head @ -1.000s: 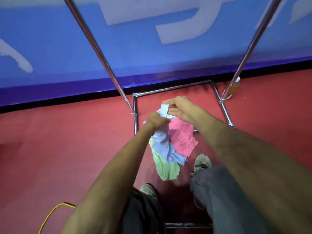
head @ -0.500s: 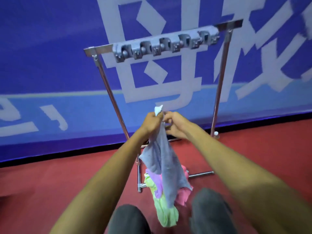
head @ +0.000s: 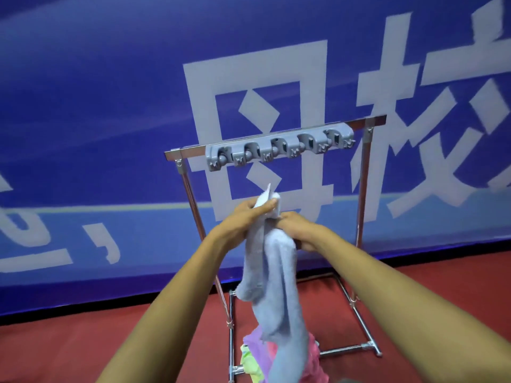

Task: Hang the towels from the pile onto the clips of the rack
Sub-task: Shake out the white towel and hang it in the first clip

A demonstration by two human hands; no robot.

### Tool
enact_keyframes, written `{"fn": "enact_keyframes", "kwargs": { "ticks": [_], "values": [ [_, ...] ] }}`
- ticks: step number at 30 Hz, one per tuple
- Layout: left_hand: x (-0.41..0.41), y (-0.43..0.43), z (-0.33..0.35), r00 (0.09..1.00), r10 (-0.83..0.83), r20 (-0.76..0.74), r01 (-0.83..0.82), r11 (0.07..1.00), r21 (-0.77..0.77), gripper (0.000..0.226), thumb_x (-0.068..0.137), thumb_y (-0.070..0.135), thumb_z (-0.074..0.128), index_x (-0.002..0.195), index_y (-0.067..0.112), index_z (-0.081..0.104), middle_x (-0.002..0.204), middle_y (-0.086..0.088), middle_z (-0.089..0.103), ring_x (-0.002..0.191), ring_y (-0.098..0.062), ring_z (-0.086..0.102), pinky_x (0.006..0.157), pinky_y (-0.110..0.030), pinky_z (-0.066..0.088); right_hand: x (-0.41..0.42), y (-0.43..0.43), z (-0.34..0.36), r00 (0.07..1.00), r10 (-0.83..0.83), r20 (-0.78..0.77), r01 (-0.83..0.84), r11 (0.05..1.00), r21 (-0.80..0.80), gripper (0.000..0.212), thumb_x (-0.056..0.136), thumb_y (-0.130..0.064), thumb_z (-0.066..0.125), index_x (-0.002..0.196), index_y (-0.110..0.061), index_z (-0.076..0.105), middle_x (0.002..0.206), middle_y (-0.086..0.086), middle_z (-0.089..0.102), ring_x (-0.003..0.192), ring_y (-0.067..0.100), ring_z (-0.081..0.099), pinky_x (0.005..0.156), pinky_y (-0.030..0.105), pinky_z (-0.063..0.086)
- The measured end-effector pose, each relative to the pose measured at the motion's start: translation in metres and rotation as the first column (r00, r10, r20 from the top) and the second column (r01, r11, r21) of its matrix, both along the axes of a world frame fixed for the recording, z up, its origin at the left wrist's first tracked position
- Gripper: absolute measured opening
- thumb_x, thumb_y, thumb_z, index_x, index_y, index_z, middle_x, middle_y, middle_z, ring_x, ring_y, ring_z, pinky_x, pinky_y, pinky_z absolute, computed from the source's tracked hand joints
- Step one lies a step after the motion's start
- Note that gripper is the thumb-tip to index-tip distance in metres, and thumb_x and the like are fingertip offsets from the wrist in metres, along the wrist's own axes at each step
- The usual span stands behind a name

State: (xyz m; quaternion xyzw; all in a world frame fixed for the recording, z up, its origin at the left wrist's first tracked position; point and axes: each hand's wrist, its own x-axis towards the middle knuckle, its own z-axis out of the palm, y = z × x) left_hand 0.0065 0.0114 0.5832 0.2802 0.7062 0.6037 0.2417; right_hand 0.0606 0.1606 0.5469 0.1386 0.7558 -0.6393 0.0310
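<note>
Towel (head: 273, 272), blue-grey, one: held up in front of the rack (head: 359, 205), below the clip strip (head: 279, 149) and not touching it. Its lower end hangs in front of the pile (head: 257, 352); contact with the pile cannot be told.

Left hand (head: 243, 217): thumb and fingers pinched on the towel's top corner, which sticks up above them.

Right hand (head: 300, 230): fingers curled round the cloth just beneath the left hand's hold.

Clip strip: grey, fixed along the rack's top bar. Every clip in view is bare.

Progress, as judged: no towel hung so far. This one looks to be the first, lifted and being readied for a clip. Left to do: push its corner into a clip, then repeat for the rest of the pile.

Pile: purple, pink and green cloths visible. Count uncertain, as the held towel covers part.

Containers: no basket or bin seen. Pile lies loose on the red floor (head: 83, 341), inside the rack's base rails.

Backdrop: blue banner (head: 110, 106) with large pale characters.
</note>
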Motion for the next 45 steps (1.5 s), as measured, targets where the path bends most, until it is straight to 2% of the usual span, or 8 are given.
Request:
{"fn": "enact_keyframes", "kwargs": {
  "ticks": [7,13,20,23,27,33,40,45],
  "values": [
    [-0.001,-0.018,-0.012,0.973,-0.186,-0.134,0.105,0.881,-0.461,0.045,0.082,0.043,0.080,0.121,0.027,0.067,0.116,0.007,0.073,0.111,-0.017,0.067,0.093,-0.038,0.055,-0.014,0.000,0.044,0.993,-0.117,0.018,0.118,0.961,-0.250,0.066,0.090,-0.068,0.052,0.118,-0.009,0.067,0.107,0.016,0.076,0.101,0.031,0.073,0.097,0.050,0.056],
    [0.000,-0.008,0.003,0.989,0.145,0.041,-0.143,0.989,-0.039,0.028,0.091,0.027,0.067,0.115,0.012,0.072,0.107,-0.009,0.078,0.109,-0.031,0.071,0.100,-0.050,0.053,-0.022,0.002,0.070,0.951,-0.306,-0.047,0.278,0.910,-0.307,0.080,0.085,-0.082,0.042,0.120,-0.016,0.069,0.106,0.012,0.076,0.098,0.031,0.074,0.095,0.049,0.057],
    [-0.001,0.011,0.042,0.965,0.218,0.146,-0.233,0.968,0.095,0.023,0.089,0.031,0.070,0.099,0.010,0.072,0.092,-0.018,0.075,0.080,-0.030,0.074,0.074,-0.039,0.060,0.008,-0.001,0.055,0.939,0.326,0.113,-0.296,0.929,-0.224,0.108,0.061,-0.098,0.045,0.117,-0.008,0.068,0.114,0.007,0.073,0.107,0.021,0.068,0.081,0.034,0.053],
    [-0.006,0.009,0.044,0.960,0.258,0.109,-0.268,0.960,0.083,0.020,0.090,0.024,0.070,0.104,0.010,0.071,0.100,-0.019,0.076,0.084,-0.030,0.074,0.079,-0.041,0.062,0.011,0.004,0.057,0.924,0.373,0.087,-0.370,0.927,-0.058,0.064,0.075,-0.073,0.067,0.102,-0.016,0.066,0.082,0.001,0.068,0.074,0.017,0.060,0.063,0.026,0.046],
    [-0.005,-0.007,0.042,0.990,0.108,0.094,-0.103,0.993,-0.056,0.033,0.083,0.006,0.070,0.116,0.000,0.068,0.109,-0.024,0.074,0.103,-0.042,0.071,0.093,-0.055,0.057,0.001,0.012,0.047,0.977,0.212,-0.009,-0.211,0.974,0.088,0.041,0.080,-0.022,0.076,0.118,-0.008,0.067,0.108,0.015,0.076,0.099,0.032,0.073,0.084,0.045,0.061],
    [-0.014,-0.039,0.041,0.956,-0.198,0.217,0.183,0.979,0.090,0.050,0.093,0.023,0.069,0.138,0.004,0.058,0.137,-0.023,0.061,0.128,-0.040,0.058,0.109,-0.050,0.046,-0.013,0.013,0.054,0.979,-0.076,-0.188,-0.003,0.924,-0.383,0.042,0.091,-0.032,0.074,0.122,-0.006,0.067,0.112,0.017,0.075,0.106,0.033,0.072,0.099,0.051,0.054],
    [0.014,-0.038,0.009,0.893,-0.256,0.371,0.123,0.930,0.346,0.083,0.074,0.032,0.087,0.144,0.005,0.051,0.119,-0.015,0.070,0.114,-0.031,0.064,0.106,-0.050,0.046,-0.018,0.014,0.074,0.979,-0.206,0.010,0.200,0.936,-0.290,0.033,0.095,-0.047,0.061,0.108,-0.016,0.061,0.096,0.011,0.077,0.084,0.030,0.075,0.072,0.042,0.063],
    [0.031,-0.025,0.013,0.893,-0.189,0.409,0.068,0.954,0.291,0.069,0.101,0.063,0.040,0.151,0.016,0.046,0.144,-0.013,0.057,0.135,-0.032,0.052,0.113,-0.052,0.040,0.001,0.018,0.092,0.908,-0.419,-0.015,0.325,0.725,-0.608,0.041,0.103,-0.043,0.044,0.074,-0.015,0.052,0.074,0.009,0.059,0.066,0.026,0.059,0.059,0.030,0.048]
  ]
}}
